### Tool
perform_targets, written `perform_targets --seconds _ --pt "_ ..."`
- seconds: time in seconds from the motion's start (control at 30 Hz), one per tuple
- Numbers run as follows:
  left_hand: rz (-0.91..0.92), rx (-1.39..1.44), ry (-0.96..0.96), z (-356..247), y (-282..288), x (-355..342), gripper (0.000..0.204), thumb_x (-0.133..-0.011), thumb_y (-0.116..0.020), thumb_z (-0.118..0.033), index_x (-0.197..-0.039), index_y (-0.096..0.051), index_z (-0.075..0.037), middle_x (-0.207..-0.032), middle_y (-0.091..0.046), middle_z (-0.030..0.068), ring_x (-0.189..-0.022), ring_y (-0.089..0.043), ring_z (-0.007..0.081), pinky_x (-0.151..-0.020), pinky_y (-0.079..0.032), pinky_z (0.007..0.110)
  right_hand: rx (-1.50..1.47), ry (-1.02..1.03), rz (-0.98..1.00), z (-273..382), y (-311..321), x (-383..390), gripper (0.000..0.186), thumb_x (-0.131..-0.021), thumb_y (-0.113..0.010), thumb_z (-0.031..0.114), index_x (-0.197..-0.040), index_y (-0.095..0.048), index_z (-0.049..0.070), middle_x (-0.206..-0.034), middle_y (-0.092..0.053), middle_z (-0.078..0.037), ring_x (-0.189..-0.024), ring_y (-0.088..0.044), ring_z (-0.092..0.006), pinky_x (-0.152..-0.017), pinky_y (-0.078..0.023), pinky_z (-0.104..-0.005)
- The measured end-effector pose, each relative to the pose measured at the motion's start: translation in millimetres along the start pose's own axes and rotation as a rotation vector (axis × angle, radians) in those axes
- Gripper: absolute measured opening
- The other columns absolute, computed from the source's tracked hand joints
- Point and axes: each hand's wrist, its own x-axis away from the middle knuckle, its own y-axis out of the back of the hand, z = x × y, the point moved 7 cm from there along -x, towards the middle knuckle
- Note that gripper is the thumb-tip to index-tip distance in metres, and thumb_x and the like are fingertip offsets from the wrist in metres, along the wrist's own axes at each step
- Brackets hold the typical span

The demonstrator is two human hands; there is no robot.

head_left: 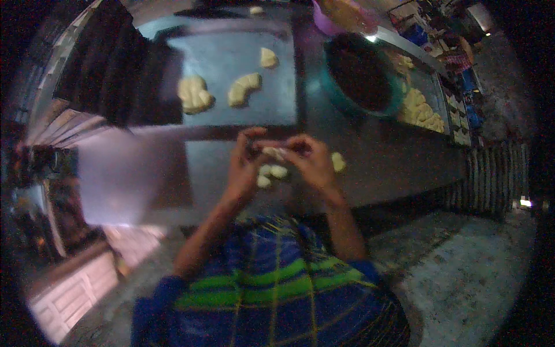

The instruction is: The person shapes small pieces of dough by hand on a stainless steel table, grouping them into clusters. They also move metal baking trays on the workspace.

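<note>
My left hand (245,162) and my right hand (306,159) meet over the dark steel worktop (219,173), fingers curled and pinching a small pale dough piece (272,151) between them, partly hidden by the fingers. Just below it lie several small dough lumps (277,171), and another pale piece (338,162) is beside my right wrist. Beyond my hands a metal tray (277,110) carries a twisted dough shape (195,93), a curved one (243,89) and a smaller piece (267,58).
A teal tub with dark contents (361,75) stands right of the tray, with a purple basin (341,14) behind it. A second tray holding many dough pieces (422,113) sits at the right. Dark stacked trays (98,63) occupy the back left. Concrete floor (457,277) shows lower right.
</note>
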Motion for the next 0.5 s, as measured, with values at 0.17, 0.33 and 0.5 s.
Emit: perform_targets --seconds 0.17,0.33,0.5 --pt "0.138 0.184 0.186 18.6 -7.7 5.9 0.066 -0.081 -0.063 -0.004 -0.139 -0.034 -0.012 -0.107 -0.063 0.0116 -0.099 -0.064 0.0265 -0.071 -0.06 0.038 0.093 0.027 0.073 2.8 0.5 10.1 0.039 -0.08 -0.078 0.016 -0.113 -0.063 0.002 -0.105 -0.068 -0.008 -0.093 -0.065 -0.0166 -0.077 -0.053 -0.0296" --pt "0.334 0.408 0.171 46.2 -8.4 4.1 0.078 -0.075 -0.062 -0.008 -0.146 -0.028 -0.009 -0.119 -0.06 0.016 -0.105 -0.063 0.0276 -0.085 -0.057 0.04 0.058 0.01 0.189 -4.7 -0.5 20.9 0.04 -0.081 -0.076 0.016 -0.116 -0.064 0.002 -0.106 -0.069 -0.009 -0.094 -0.066 -0.0173 -0.082 -0.053 -0.0312" --pt "0.151 0.453 0.068 30.1 9.4 16.0 0.075 -0.08 -0.065 -0.023 -0.144 -0.032 -0.005 -0.124 -0.057 0.0167 -0.118 -0.055 0.0297 -0.103 -0.044 0.043 0.143 0.0 0.319 -39.1 -0.4 52.7 0.029 -0.086 -0.071 0.016 -0.109 -0.067 0.0 -0.097 -0.071 -0.01 -0.092 -0.067 -0.0203 -0.084 -0.052 -0.0337"
